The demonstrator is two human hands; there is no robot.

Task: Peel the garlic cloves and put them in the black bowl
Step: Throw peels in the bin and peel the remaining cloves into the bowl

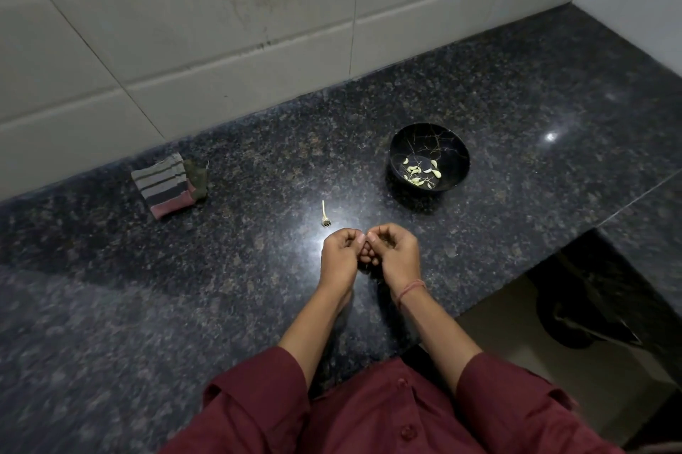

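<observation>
Black bowl: upright on the granite counter, right of centre, beyond the hands and well apart from them. Peeled garlic cloves lie in its bottom; long axes mixed, no common direction.

Garlic stalk: flat on the counter just beyond the left hand, long axis running toward the tiled wall, root end nearest the hands.

Left hand and right hand: together above the counter, fingers curled inward, thumb tips meeting. Whatever sits between the fingers is hidden; cannot tell if a clove is held.

Open counter between hands and bowl, and wide to the left. The counter's front edge steps back near the right forearm.

Folded striped cloth far left, near the wall. A dark shape below the counter at right is hard to make out
</observation>
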